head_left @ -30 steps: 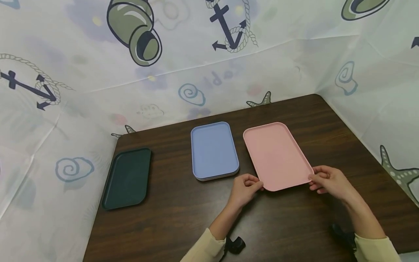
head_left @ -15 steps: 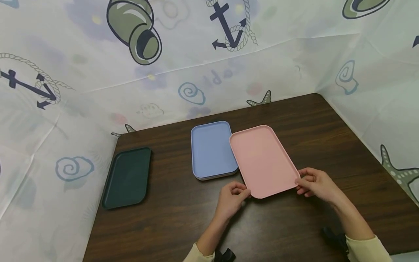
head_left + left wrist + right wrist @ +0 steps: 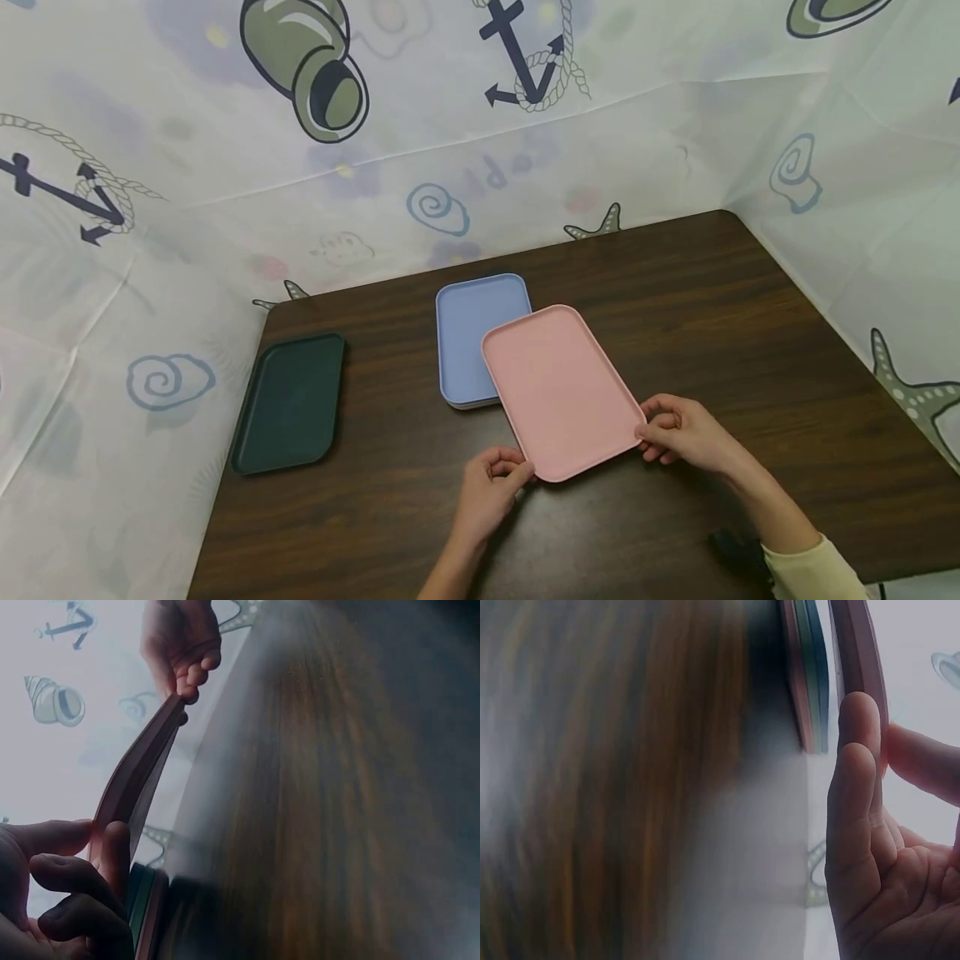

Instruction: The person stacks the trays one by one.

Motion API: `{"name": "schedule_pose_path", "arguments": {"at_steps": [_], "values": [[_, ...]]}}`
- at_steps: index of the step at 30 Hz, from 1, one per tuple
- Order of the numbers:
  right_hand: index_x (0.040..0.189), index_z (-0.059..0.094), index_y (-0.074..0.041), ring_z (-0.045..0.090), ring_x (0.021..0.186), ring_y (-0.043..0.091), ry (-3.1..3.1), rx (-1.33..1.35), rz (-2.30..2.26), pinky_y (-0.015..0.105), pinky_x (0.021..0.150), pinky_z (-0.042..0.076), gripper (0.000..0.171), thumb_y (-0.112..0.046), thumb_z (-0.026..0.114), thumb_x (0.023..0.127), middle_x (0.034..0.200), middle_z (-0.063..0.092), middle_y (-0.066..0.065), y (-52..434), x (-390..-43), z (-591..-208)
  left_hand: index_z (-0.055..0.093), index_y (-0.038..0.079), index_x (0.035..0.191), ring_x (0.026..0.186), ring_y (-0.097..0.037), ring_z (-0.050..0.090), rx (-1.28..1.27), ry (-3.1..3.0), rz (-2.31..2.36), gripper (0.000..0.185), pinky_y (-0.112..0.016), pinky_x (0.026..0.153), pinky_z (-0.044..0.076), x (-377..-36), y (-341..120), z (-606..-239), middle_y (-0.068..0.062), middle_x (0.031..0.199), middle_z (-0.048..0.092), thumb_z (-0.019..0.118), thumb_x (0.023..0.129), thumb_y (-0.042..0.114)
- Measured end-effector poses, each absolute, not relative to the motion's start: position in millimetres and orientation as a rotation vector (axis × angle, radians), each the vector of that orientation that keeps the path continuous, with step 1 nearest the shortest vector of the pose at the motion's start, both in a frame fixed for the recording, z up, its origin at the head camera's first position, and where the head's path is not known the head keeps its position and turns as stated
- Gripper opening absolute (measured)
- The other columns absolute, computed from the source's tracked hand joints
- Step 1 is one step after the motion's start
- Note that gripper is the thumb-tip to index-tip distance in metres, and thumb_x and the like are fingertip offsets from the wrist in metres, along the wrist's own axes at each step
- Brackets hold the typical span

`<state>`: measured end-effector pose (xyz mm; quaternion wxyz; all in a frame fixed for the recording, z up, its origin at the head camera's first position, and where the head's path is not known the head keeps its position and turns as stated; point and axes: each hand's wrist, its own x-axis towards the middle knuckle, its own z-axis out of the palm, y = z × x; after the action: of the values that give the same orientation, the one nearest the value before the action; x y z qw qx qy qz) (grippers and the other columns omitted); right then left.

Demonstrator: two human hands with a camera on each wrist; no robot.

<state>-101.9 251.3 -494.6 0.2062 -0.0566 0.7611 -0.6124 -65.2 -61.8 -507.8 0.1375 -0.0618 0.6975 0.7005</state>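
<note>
A pink tray is held up off the table by both hands at its near corners. My left hand pinches the near left corner between thumb and fingers; my right hand pinches the near right corner. In the head view the pink tray overlaps the lower right part of a blue tray, hiding that part. The blue tray tops a small stack, whose layered edges show in the left wrist view beneath the held tray. The right wrist view shows fingers under the pink tray and the thumb on top.
A dark green tray lies by itself near the left edge of the dark wood table. White printed cloth hangs behind the table and along both sides. A dark object shows beside the right wrist.
Both hands have carried the pink tray left and toward the person, from right of the blue stack to partly over it in the head view. The green tray and blue stack stay put.
</note>
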Motion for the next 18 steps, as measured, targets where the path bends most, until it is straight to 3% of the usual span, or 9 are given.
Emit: {"name": "schedule_pose_path", "arguments": {"at_steps": [18], "values": [[0.112, 0.049, 0.008, 0.068, 0.064, 0.029, 2.109, -0.224, -1.695, 0.037, 0.053, 0.054, 0.034, -0.010, 0.069, 0.091, 0.079, 0.068, 0.021, 198.4, -94.6, -493.3, 0.060, -0.011, 0.096, 0.039, -0.002, 0.034, -0.308, 2.048, 2.047, 0.023, -0.018, 0.038, 0.027, -51.0, -115.0, -504.5, -0.017, 0.074, 0.065, 0.074, 0.084, 0.004]]}}
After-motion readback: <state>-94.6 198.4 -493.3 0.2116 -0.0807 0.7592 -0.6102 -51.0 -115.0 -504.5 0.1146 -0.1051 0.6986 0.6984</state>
